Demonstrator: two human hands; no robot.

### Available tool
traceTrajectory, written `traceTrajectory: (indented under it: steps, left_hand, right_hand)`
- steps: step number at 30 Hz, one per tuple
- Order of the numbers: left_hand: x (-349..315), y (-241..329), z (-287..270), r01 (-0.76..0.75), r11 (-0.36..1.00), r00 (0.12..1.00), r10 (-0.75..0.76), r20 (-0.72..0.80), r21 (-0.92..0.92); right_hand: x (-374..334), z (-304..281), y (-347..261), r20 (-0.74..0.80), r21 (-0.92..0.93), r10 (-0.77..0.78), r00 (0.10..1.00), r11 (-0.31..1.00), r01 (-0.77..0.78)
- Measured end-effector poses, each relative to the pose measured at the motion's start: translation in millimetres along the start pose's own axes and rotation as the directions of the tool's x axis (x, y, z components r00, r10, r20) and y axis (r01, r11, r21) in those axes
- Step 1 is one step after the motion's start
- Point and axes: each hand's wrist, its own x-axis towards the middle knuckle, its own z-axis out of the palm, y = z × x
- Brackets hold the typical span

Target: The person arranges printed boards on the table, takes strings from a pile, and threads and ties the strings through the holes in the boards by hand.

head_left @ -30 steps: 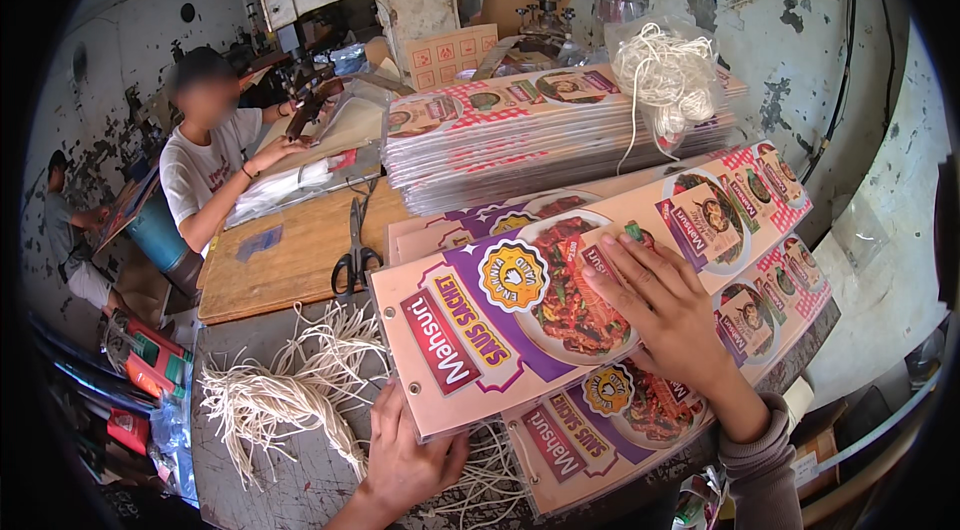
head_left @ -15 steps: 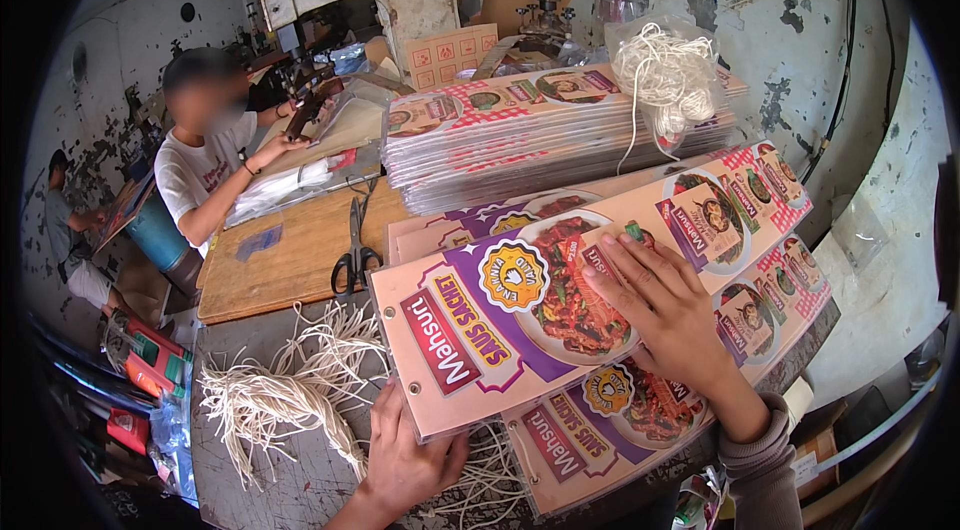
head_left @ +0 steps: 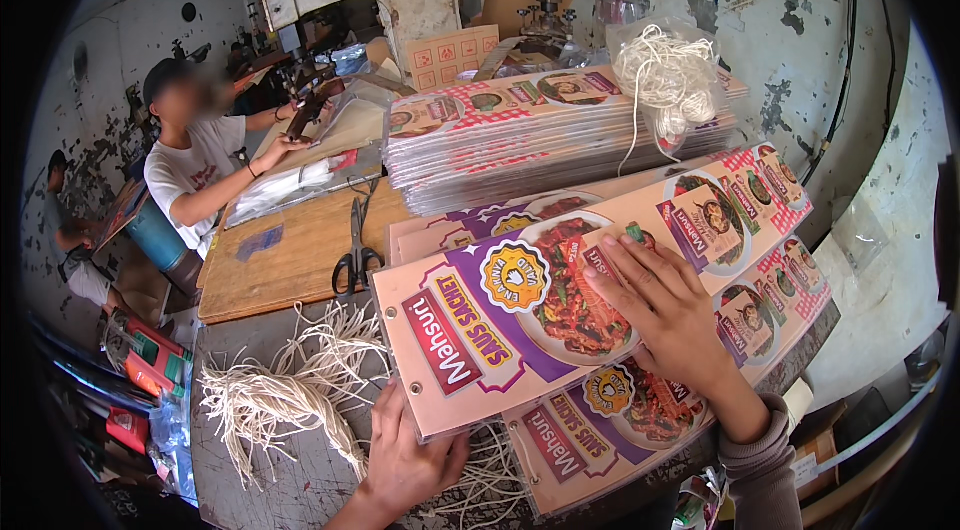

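Right grip point(head_left: 672, 315) lies flat on the card point(head_left: 565, 310), its long axis rising rightward, left grip point(head_left: 412, 455) closure hidden.

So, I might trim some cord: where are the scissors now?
In the head view, left of centre, the scissors lie on the wooden board, beyond the cord bundle and beside the printed card.

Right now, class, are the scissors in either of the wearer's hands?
No, the scissors lie on the wooden board, while the right hand rests on the top card and the left hand is at its edge.
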Motion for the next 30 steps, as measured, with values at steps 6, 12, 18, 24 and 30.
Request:
traceTrajectory:
  steps: [6,12,18,24,30]
  left_hand:
    - [-1.6,-1.1,3.8,0.008,0.999,1.0,-0.009,-0.023,-0.036]
    - [-1.2,-0.5,0.6,0.004,1.0,1.0,-0.004,0.004,-0.007]
    - [-2.9,-0.2,1.9,0.014,0.999,1.0,-0.015,-0.009,-0.044]
    - [-2.2,-1.1,2.4,0.01,0.999,1.0,-0.011,-0.013,-0.044]
    - [0.4,0.6,-0.1,-0.002,1.0,1.0,0.002,-0.008,0.008]
  right_hand:
    - [0.2,-1.9,0.4,0.002,0.002,0.004,1.0,1.0,-0.004]
    - [-1.5,-0.4,0.0,-0.008,-0.016,-0.006,1.0,1.0,0.006]
    - [-1.7,0.4,0.0,-0.019,-0.004,-0.001,1.0,1.0,0.001]
    - [0.1,0.0,1.6,-0.032,-0.014,-0.012,0.999,1.0,0.012]
    - [0.5,-0.7,-0.5,-0.021,-0.01,-0.012,1.0,1.0,0.011]
